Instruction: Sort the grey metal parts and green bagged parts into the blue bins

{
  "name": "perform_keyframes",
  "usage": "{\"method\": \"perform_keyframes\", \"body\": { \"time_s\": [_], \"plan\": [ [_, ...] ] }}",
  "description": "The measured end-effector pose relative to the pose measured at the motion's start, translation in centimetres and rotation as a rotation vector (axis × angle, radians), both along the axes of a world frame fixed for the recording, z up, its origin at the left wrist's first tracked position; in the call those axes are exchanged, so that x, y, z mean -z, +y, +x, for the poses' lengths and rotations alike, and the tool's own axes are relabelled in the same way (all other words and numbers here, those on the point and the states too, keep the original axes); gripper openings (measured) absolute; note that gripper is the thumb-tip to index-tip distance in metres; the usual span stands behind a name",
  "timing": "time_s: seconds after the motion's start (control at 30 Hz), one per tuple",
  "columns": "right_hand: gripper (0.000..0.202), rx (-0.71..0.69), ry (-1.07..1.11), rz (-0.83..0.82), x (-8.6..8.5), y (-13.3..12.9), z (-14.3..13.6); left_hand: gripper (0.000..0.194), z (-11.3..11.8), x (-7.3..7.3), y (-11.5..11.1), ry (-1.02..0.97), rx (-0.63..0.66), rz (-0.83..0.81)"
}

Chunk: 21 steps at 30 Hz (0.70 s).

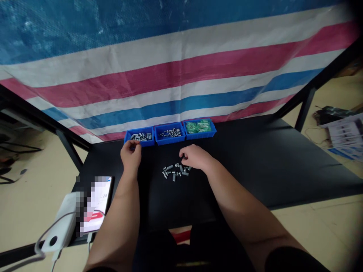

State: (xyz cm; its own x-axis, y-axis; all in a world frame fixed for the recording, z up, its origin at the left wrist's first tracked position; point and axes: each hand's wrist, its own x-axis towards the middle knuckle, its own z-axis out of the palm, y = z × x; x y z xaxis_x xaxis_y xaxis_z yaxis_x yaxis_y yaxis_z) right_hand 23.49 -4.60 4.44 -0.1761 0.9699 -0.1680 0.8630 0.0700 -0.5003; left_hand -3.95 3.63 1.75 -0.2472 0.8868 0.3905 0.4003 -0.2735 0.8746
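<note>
My left hand (131, 154) is closed, thumb and fingertips curled together, at the front edge of the left blue bin (146, 143), which holds grey metal cylinders (138, 136). Whatever its fingertips hold, if anything, is too small to make out. Just behind a loose pile of screws (165, 173) and short grey cylinders (174, 176) on the black table, my right hand (195, 156) has its fingers curled in a pinch. Its fingertips hide what may be between them. Small screws (173, 132) fill the middle blue bin (170, 141).
The right blue bin (202, 135) contains green-and-clear packets (195, 127). A phone (98, 204) and a white power bank (61, 223) with cables lie at the left edge of the black table (244, 166). A striped tarp (181, 75) hangs behind the bins.
</note>
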Motion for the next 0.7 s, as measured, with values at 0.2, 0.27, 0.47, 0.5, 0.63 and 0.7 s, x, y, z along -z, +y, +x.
{"method": "perform_keyframes", "body": {
  "time_s": [0.2,0.27,0.47,0.5,0.63,0.7],
  "plan": [
    [0.012,-0.114,0.092,-0.045,-1.2,0.3,-0.7,0.012,-0.7,0.3,0.4,-0.111,-0.076,-0.007],
    [0.01,-0.145,0.14,-0.08,-1.1,0.9,-1.3,0.011,-1.0,0.4,0.7,-0.2,-0.116,-0.026],
    [0.03,-0.021,0.776,0.075,-0.2,3.0,-5.1,0.007,-1.2,-0.2,0.8,-0.36,-0.208,-0.09],
    [0.042,-0.017,0.87,0.091,0.0,3.1,-5.6,0.006,-1.2,-0.4,0.8,-0.361,-0.212,-0.094],
    [0.039,-0.062,0.783,0.089,0.7,2.6,-6.2,0.006,-1.1,-0.5,0.7,-0.357,-0.209,-0.091],
    [0.02,-0.075,0.62,0.129,0.9,2.0,-5.5,0.007,-1.1,-0.3,0.8,-0.361,-0.195,-0.08]
  ]
}}
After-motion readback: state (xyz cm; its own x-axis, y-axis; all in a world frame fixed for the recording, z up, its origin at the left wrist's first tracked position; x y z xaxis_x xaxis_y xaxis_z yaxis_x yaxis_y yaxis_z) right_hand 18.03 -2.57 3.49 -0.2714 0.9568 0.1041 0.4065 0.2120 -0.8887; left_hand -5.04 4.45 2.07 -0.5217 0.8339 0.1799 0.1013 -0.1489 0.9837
